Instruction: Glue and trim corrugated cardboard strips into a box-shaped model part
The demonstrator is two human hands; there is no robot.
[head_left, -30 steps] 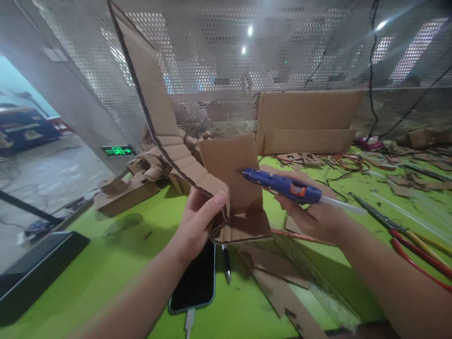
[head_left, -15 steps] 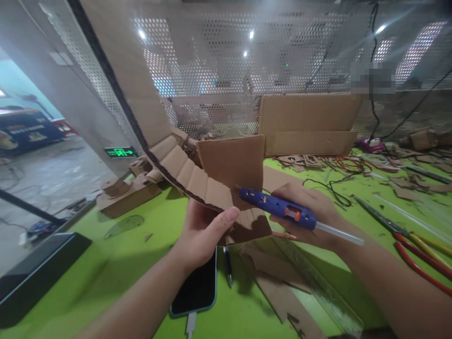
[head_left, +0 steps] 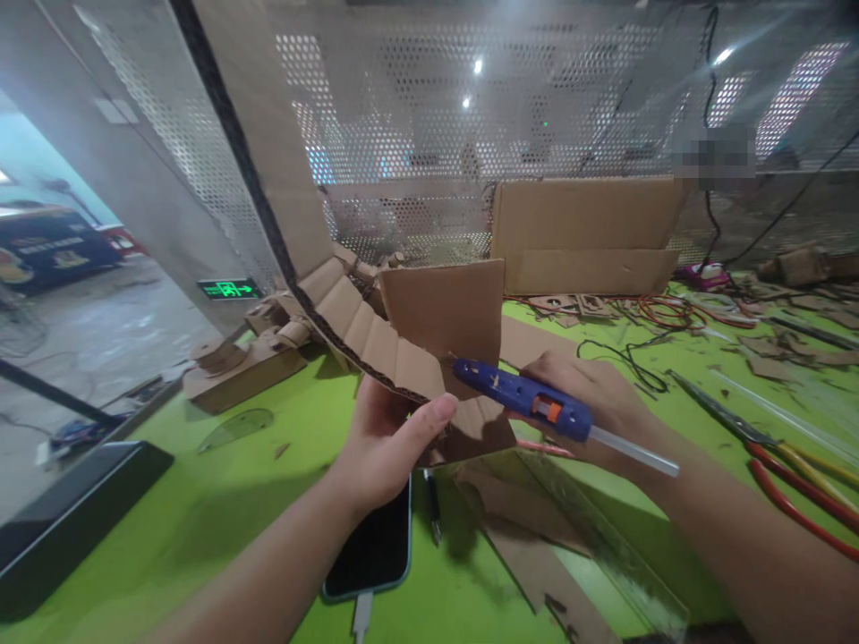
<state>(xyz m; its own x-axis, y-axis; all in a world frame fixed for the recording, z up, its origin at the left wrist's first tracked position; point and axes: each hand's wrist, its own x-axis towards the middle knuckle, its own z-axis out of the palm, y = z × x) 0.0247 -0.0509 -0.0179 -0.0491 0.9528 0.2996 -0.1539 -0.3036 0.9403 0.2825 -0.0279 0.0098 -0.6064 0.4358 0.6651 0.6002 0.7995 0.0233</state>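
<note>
The left hand (head_left: pixel 395 438) grasps a folded cardboard piece (head_left: pixel 376 335) near its lower bend, thumb on the near side, the other fingers mostly hidden behind it. The right hand (head_left: pixel 597 394) is wrapped around a blue glue gun (head_left: pixel 516 394), largely from behind; whether a finger presses the trigger cannot be told. A clear glue stick (head_left: pixel 634 450) juts from the gun's rear end, and its nozzle points left into the fold of the cardboard. Whether the tip touches is unclear.

The cardboard piece is above the green table (head_left: pixel 215 483), in front of the person. Its long arm rises up and left out of view, its middle is creased into narrow ribs, and a square panel stands up behind the nozzle.

Below the hands lie a phone (head_left: pixel 376 546) with a white cable (head_left: pixel 362 615) plugged in, a pen (head_left: pixel 433 510) just beside it, and some cardboard strips (head_left: pixel 530 555). To the right are tools (head_left: pixel 731 422) with red and yellow handles, a black cord (head_left: pixel 617 353) and scraps (head_left: pixel 778 349). To the left are a dark box (head_left: pixel 80 519) and a cardboard model (head_left: pixel 234 380).

At the back, a cardboard sheet (head_left: pixel 591 210) stands before a perforated screen (head_left: pixel 416 107); a green exit sign (head_left: pixel 229 289) glows at left.
</note>
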